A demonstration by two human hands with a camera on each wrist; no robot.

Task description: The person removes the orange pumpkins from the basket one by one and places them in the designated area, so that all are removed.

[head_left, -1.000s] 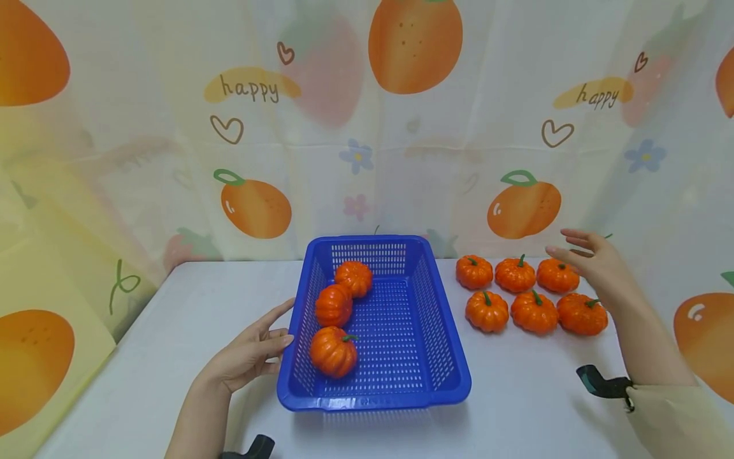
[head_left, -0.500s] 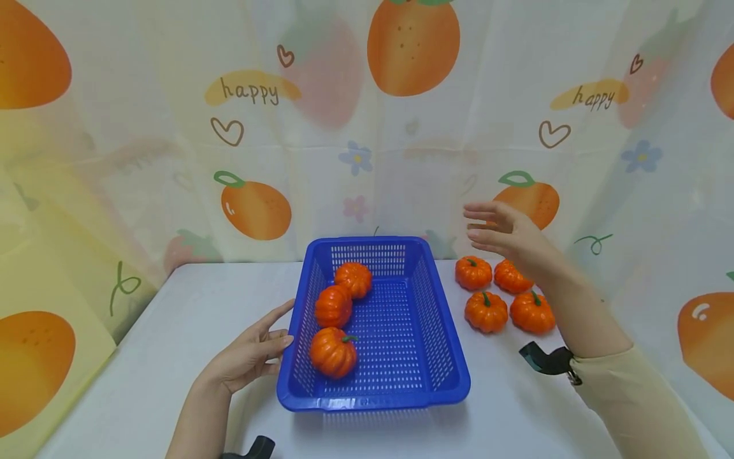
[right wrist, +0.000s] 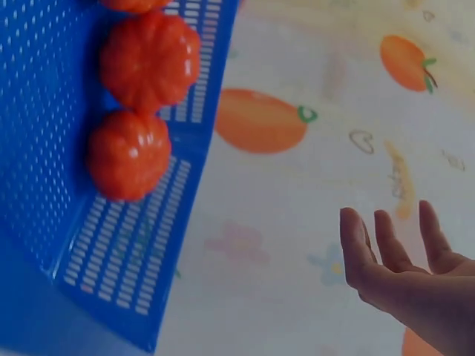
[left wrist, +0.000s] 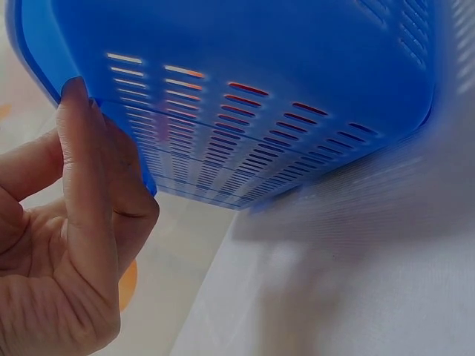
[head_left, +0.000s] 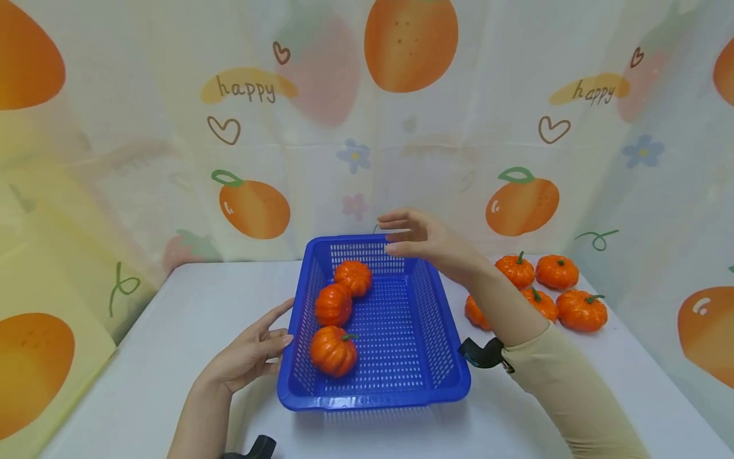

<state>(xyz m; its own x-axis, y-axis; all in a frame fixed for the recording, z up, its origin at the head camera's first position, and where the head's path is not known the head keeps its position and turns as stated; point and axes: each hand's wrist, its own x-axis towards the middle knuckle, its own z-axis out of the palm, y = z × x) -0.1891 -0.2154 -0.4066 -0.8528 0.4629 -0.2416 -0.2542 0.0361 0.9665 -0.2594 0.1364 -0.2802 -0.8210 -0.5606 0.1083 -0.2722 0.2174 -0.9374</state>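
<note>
Currently I read the left hand [head_left: 249, 352] as pinching the left rim of the blue basket [head_left: 375, 401], steadying it. The right hand [head_left: 423, 241] holds nothing, fingers apart, around the far-right corner. For a clean reach, I'd clear that rim, descend from above and cup the ribbed sides gently. Three pumpkins [head_left: 333, 306] lie along the basket's left side, apart from the right fingers; loose pumpkins [head_left: 582, 311] sit right of the basket.

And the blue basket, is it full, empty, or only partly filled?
Partly filled: in the blue basket, three orange pumpkins lie along its left side, while bare mesh shows on the right.
</note>
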